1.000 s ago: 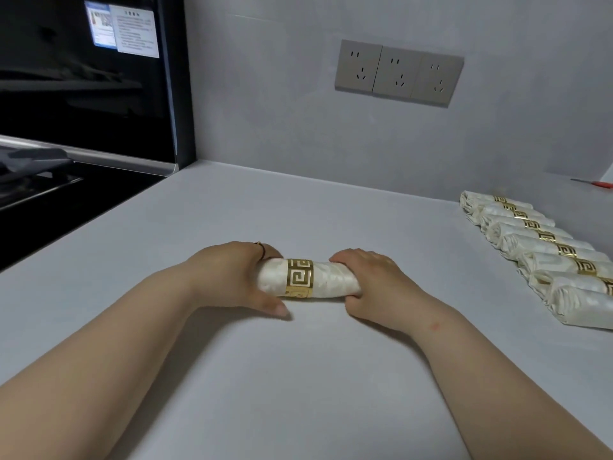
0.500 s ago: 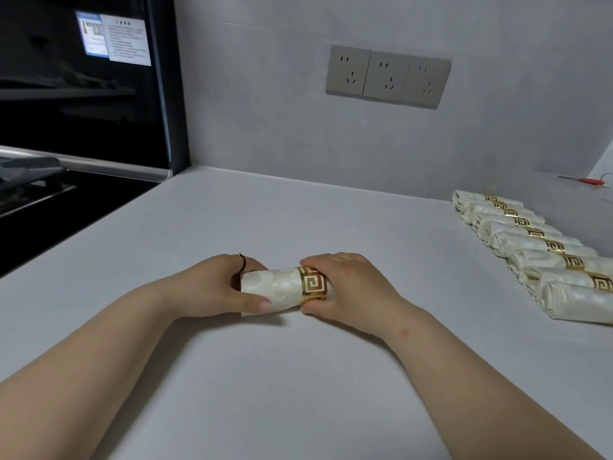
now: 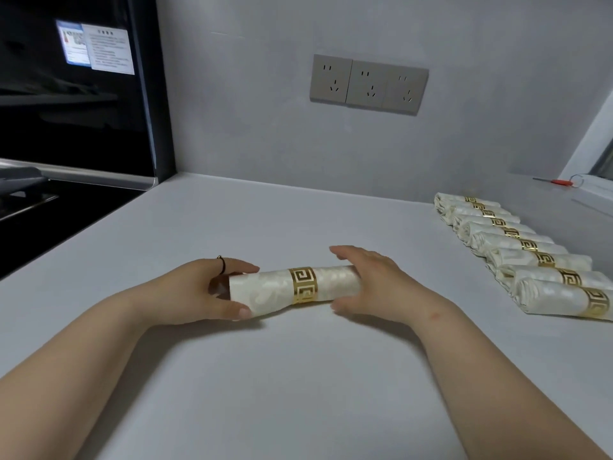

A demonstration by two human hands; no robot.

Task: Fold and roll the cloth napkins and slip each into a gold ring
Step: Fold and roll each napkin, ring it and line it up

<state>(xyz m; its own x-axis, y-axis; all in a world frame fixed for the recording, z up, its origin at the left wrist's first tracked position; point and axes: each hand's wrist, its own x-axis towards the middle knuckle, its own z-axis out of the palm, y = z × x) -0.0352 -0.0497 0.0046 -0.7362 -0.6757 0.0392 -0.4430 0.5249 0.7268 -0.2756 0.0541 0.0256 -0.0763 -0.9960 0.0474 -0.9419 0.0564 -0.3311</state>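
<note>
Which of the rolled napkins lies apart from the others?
The napkin between the left hand and the right hand. It lies alone in front of the person, while all the others lie side by side in a row at the right.

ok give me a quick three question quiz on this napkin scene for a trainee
1. Where on the rolled napkin does the gold ring sit?
2. True or false: the right hand grips the gold ring.
3. Which hand holds the napkin's end between thumb and fingers? a) left hand b) right hand c) neither
Key: 1. around its middle. 2. false; it is open at the napkin's right end. 3. a.
</note>
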